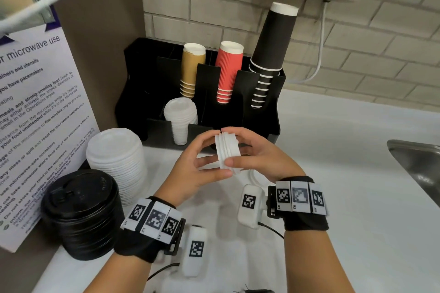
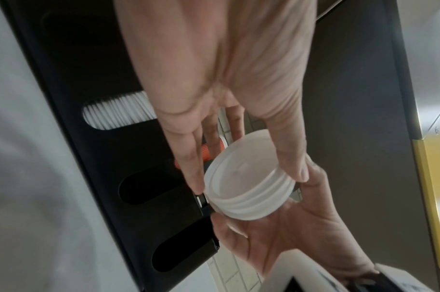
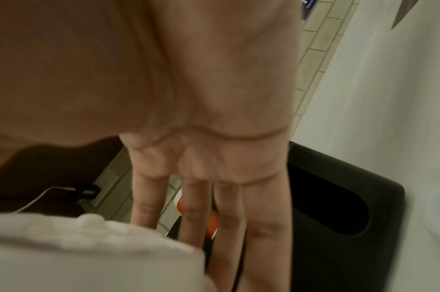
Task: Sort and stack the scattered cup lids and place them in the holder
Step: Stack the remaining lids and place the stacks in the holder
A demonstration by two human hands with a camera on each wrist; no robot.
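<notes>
A short stack of white lids [image 1: 227,150] stands on edge in the air just in front of the black holder [image 1: 259,102]. My left hand [image 1: 212,153] grips it from the left, thumb below and fingers over the top. My right hand [image 1: 247,147] grips the same stack from the right, and the fingertips of both hands meet above it. In the left wrist view the lids [image 2: 249,177] sit between my left fingers [image 2: 191,164] and thumb, with the right palm [image 2: 289,237] beyond them. The right wrist view shows only my right fingers [image 3: 229,213] and the holder [image 3: 339,197].
White lids [image 1: 181,119] fill one front slot of the holder; tan cups [image 1: 191,69], red cups [image 1: 227,71] and black cups [image 1: 269,54] stand behind. A tall white lid stack [image 1: 116,157] and a black lid stack [image 1: 83,211] stand at left by a notice board [image 1: 35,102]. A sink [image 1: 416,164] lies at right.
</notes>
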